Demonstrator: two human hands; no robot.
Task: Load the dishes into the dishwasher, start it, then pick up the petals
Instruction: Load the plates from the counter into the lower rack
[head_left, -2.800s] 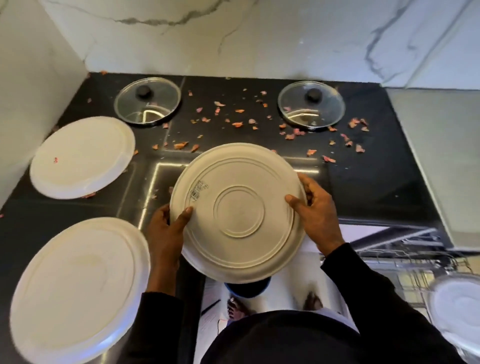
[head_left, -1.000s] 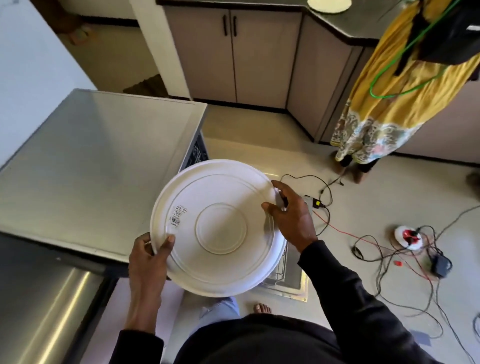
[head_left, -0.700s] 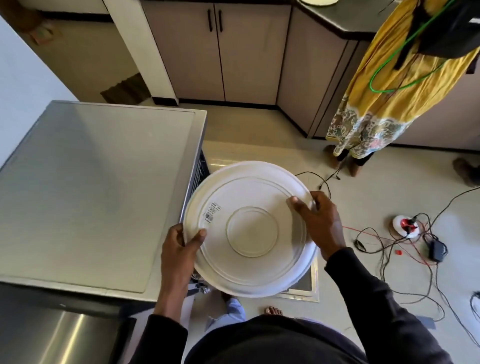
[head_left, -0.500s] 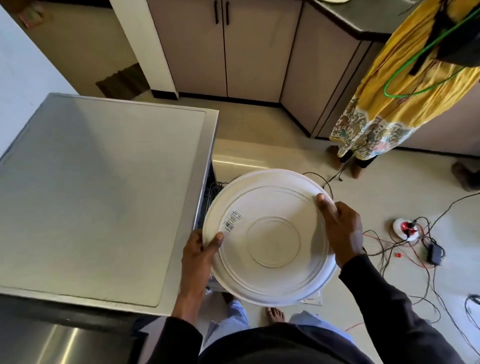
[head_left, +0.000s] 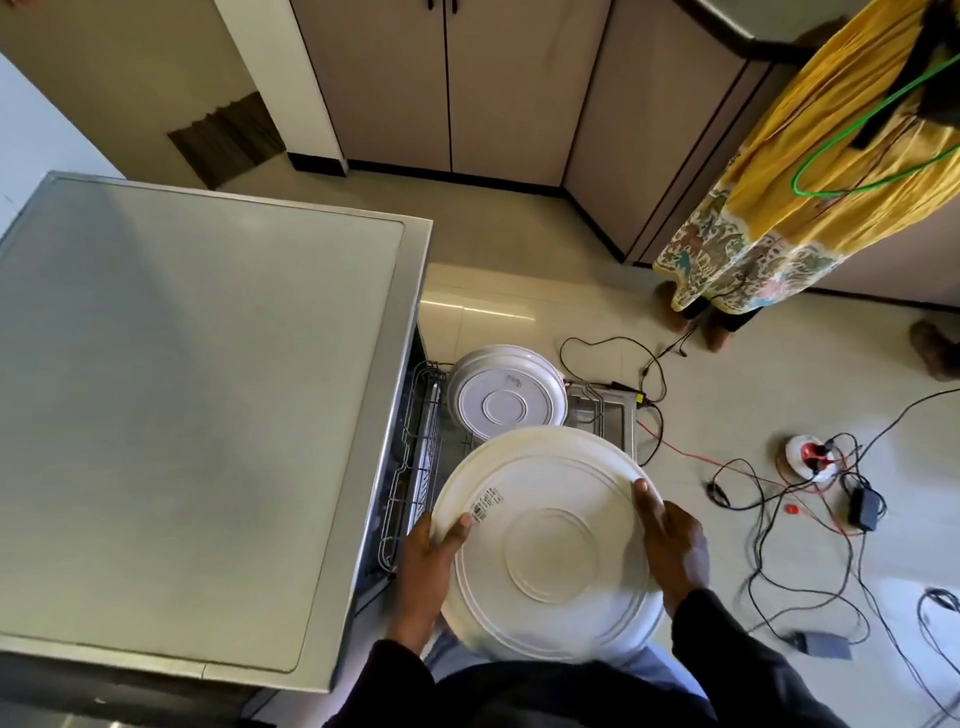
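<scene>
Above the near end of the pulled-out wire rack (head_left: 415, 467): one white plate (head_left: 550, 551), base upward, tilted, held in the air. Barcode sticker (head_left: 487, 503) on the base near its left rim; print too small to read. Left hand (head_left: 426, 566) grips the left rim, thumb pressed on the base just beside the sticker, fingers hidden under the plate. Right hand (head_left: 672, 540) grips the right rim, thumb laid along the base, fingers hidden behind.

At the rack's far end: second plate (head_left: 506, 397), leaning, base towards the camera, small printed mark unreadable.

Left of the rack: dishwasher (head_left: 182, 389), flat grey metal top.

Room: pale tiled floor (head_left: 519, 306); tangled black and red cables (head_left: 769, 499); round white socket reel (head_left: 808, 457); beige cabinets (head_left: 447, 78) along the far wall; another person in a yellow patterned dress (head_left: 769, 208) at the right, green cord (head_left: 796, 176) looped in front.
</scene>
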